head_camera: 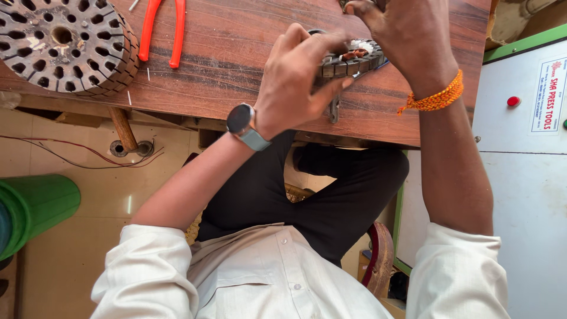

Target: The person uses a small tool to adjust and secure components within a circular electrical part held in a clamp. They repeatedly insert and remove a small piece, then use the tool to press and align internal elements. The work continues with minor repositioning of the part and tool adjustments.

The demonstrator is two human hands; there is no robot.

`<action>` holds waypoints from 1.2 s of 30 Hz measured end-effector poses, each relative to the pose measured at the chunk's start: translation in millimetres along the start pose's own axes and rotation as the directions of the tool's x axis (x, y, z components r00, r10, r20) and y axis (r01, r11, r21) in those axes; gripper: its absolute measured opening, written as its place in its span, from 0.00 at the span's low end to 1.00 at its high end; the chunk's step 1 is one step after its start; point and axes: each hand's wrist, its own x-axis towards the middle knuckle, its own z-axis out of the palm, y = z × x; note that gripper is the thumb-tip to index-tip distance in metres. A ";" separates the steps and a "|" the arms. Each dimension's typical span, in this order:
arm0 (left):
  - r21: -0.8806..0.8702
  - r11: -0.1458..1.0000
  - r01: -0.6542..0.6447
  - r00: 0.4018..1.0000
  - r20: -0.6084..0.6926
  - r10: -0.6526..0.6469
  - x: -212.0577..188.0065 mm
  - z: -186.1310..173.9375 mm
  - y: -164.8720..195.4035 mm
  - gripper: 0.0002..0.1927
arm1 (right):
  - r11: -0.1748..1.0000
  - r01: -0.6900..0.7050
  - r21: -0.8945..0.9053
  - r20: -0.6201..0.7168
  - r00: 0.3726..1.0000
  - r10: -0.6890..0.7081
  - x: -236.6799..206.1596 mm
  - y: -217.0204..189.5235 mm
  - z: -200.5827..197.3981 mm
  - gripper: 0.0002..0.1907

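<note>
My left hand (295, 77), a watch on its wrist, grips the near edge of a round slotted metal stator core (354, 60) that lies on the wooden table (236, 53). My right hand (407, 32), an orange thread band on its wrist, rests on the core's far side with its fingers over the slots. Bits of copper wire and white insulation show in the core's slots. Much of the core is hidden by both hands.
A second round slotted core (65, 44) sits at the table's left end. Red-handled pliers (162, 29) lie beside it. A green bin (32, 207) stands on the floor at left, with thin wires (77, 155) nearby. A white machine cabinet (525, 177) stands at right.
</note>
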 end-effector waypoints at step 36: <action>0.109 0.992 -0.060 0.998 0.019 0.059 13.0 -3.2 10.4 0.31 | 0.893 -0.378 0.244 -0.091 0.908 0.410 -109.0 -73.5 27.3 0.07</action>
